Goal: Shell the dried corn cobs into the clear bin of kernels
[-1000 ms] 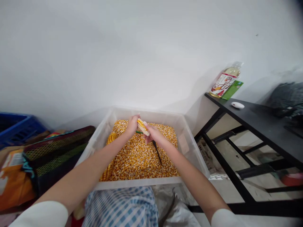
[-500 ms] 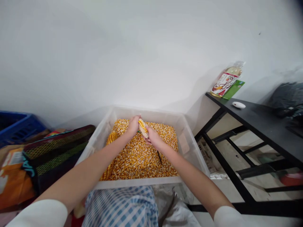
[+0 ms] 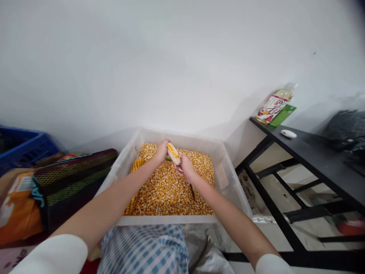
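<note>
Between my two hands is a corn cob (image 3: 172, 153), partly stripped, with yellow kernels left along one side and pale bare cob on the other. My left hand (image 3: 162, 149) is closed round its upper end. Around the lower end my right hand (image 3: 186, 167) is closed, its fingers partly hidden. Both hands are above loose corn kernels (image 3: 168, 194) that fill a translucent plastic bin (image 3: 171, 219). Several whole corn cobs (image 3: 131, 203) lie along the bin's left side, partly behind my left forearm. A thin dark stick-like thing (image 3: 192, 191) rests on the kernels below my right hand.
On the right stands a black table (image 3: 316, 156) with a bottle (image 3: 275, 104), a green packet (image 3: 283, 115) and a white oval object (image 3: 288, 134). At left are a blue crate (image 3: 31, 148) and a mesh bag (image 3: 76, 179). Checkered cloth (image 3: 145, 249) lies before the bin.
The right hand has shifted slightly down and right along the cob, and more of the cob shows between the hands. The camera view has tilted a little.
</note>
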The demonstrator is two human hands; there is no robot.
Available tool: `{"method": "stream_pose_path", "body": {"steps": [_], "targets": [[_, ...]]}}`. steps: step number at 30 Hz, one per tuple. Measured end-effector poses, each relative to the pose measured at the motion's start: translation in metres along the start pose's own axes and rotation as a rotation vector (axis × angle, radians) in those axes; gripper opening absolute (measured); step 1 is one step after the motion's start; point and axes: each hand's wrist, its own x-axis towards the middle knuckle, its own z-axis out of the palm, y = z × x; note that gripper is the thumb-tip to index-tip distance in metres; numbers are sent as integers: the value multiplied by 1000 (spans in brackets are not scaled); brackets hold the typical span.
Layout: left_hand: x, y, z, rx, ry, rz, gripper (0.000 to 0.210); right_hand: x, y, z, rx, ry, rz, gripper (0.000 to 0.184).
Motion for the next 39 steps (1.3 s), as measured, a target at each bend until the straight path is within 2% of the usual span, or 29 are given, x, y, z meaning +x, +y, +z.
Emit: {"method": "stream_pose_path", "body": {"steps": [3, 7, 9, 11, 14, 16, 19, 24, 29, 32, 35, 37, 39], "targets": [[6, -4, -3, 37, 18, -5, 25, 2, -7, -4, 137, -52, 61, 37], [12, -10, -6, 101, 65, 21, 25, 3, -13, -11, 106, 34, 62, 39], [12, -12, -6, 128, 88, 38, 25, 2, -12, -14, -54, 44, -14, 39], [11, -12, -5, 161, 92, 46, 26, 2, -10, -15, -310, 53, -158, 40], [7, -13, -1, 193, 71, 79, 28, -2, -7, -16, -658, 130, -386, 37], [3, -12, 2, 192, 67, 131, 28, -4, -6, -17, -765, 181, -476, 36], [-4, -11, 5, 183, 80, 198, 30, -7, -5, -16, -786, 231, -512, 40], [-10, -11, 9, 178, 136, 179, 28, -6, 0, -12, -628, 278, -453, 49], [-6, -18, 9, 210, 205, 52, 25, 2, 5, -12, -458, 253, -237, 54], [-1, -18, 7, 219, 165, -21, 26, 6, 0, -13, -266, 156, -57, 52], [0, -9, 5, 162, 120, -8, 23, 6, -8, -15, -100, 13, 40, 49], [-3, -2, 6, 59, 31, -31, 23, 3, -11, -16, -40, -103, 44, 40], [-6, 4, 8, -71, -96, -125, 26, 0, -13, -17, 7, -221, 53, 32]]}}
